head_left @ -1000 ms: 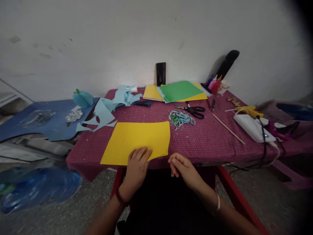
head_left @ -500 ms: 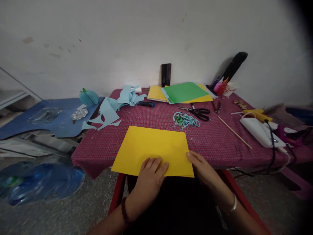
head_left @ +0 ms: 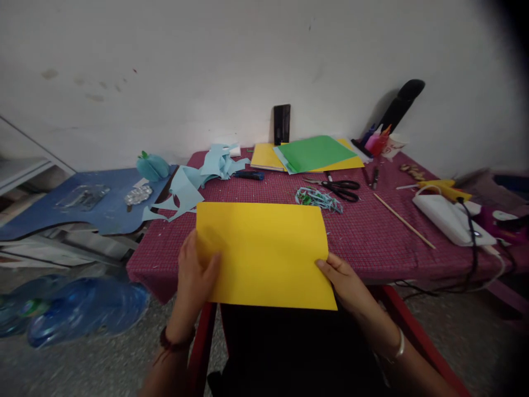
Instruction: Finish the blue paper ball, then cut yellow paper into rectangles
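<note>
I hold a yellow paper sheet (head_left: 264,251) lifted over the near edge of the table. My left hand (head_left: 194,281) grips its left edge with the thumb on top. On the sheet's lower right corner my right hand (head_left: 345,284) pinches the paper. The table wears a red checked cloth (head_left: 363,237). Black scissors (head_left: 341,188) and a heap of green and blue paper shreds (head_left: 318,197) lie behind the sheet.
A stack of green and yellow sheets (head_left: 312,153) and a black phone (head_left: 281,124) stand at the back. Light blue paper scraps (head_left: 194,182) lie at left, a wooden stick (head_left: 403,220) and a white device with a cable (head_left: 452,220) at right. Blue plastic bottles (head_left: 78,311) lie on the floor.
The yellow sheet slid toward me and came up off the table. My left hand moved from lying flat on it to gripping its left edge; my right hand took hold of the right corner.
</note>
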`<control>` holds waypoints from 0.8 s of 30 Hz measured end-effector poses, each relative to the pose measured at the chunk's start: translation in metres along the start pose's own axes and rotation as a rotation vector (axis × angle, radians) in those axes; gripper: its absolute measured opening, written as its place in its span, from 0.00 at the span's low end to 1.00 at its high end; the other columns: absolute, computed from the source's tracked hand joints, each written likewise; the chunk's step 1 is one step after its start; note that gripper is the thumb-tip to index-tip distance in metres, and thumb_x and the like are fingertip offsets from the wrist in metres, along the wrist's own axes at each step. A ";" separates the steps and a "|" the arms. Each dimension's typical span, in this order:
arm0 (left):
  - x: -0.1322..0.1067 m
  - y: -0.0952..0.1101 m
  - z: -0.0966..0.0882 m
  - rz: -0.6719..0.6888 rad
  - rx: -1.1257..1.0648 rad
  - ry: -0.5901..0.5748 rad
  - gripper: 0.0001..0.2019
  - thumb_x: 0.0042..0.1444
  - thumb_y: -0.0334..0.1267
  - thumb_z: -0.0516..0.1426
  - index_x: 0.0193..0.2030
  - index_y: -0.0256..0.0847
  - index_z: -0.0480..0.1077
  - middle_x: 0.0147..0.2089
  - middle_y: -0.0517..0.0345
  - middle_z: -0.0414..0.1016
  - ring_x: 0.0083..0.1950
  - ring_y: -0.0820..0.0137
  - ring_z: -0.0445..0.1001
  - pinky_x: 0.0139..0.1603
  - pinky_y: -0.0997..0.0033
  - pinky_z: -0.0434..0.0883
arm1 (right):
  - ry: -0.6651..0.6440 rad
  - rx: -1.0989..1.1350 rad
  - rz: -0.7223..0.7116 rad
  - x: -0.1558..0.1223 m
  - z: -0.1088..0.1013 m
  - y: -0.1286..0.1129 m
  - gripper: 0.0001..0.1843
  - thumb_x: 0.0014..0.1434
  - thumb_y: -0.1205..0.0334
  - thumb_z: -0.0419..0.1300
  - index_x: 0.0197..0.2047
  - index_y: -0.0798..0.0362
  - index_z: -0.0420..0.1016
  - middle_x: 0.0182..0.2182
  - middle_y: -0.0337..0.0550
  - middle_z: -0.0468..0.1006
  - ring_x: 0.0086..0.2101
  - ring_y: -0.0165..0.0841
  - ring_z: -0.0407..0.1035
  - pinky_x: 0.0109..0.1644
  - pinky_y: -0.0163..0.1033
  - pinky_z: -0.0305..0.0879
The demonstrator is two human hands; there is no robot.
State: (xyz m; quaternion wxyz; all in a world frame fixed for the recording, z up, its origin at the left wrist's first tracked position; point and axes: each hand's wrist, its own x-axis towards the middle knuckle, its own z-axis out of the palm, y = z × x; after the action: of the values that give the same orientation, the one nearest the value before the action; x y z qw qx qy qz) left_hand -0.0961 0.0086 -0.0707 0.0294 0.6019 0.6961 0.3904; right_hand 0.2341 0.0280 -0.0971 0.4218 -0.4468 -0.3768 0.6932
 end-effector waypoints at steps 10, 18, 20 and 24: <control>0.014 0.021 -0.015 -0.614 -1.031 -0.108 0.15 0.45 0.41 0.64 0.40 0.41 0.73 0.41 0.55 0.81 0.38 0.66 0.80 0.40 0.66 0.77 | -0.014 -0.340 -0.314 0.011 -0.020 -0.054 0.17 0.57 0.52 0.62 0.48 0.49 0.76 0.43 0.44 0.81 0.39 0.37 0.75 0.40 0.41 0.73; 0.068 0.024 0.022 -0.164 -1.115 -0.027 0.13 0.44 0.44 0.65 0.36 0.42 0.74 0.38 0.59 0.80 0.39 0.70 0.77 0.44 0.68 0.74 | 0.182 -0.343 -0.776 0.071 -0.032 -0.086 0.11 0.56 0.54 0.61 0.42 0.46 0.75 0.42 0.43 0.78 0.41 0.34 0.72 0.47 0.41 0.68; 0.077 0.020 0.035 -0.155 -1.095 -0.056 0.15 0.42 0.47 0.66 0.34 0.41 0.73 0.36 0.58 0.79 0.36 0.70 0.76 0.43 0.68 0.74 | 0.212 -0.366 -0.829 0.083 -0.036 -0.080 0.10 0.57 0.54 0.61 0.41 0.48 0.73 0.38 0.41 0.77 0.38 0.33 0.71 0.45 0.40 0.67; 0.082 0.012 0.048 -0.138 -1.022 -0.156 0.16 0.42 0.47 0.65 0.34 0.38 0.74 0.33 0.54 0.79 0.33 0.67 0.76 0.36 0.67 0.73 | 0.298 -0.439 -0.835 0.088 -0.034 -0.064 0.11 0.57 0.52 0.59 0.38 0.50 0.71 0.33 0.40 0.74 0.32 0.32 0.68 0.40 0.41 0.67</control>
State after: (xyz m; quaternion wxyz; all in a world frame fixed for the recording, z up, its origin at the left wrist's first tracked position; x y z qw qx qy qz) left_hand -0.0842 0.1031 -0.0622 0.3968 0.4907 0.4506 0.6314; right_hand 0.2599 0.1374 -0.0770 0.6089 -0.4301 -0.5962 0.2978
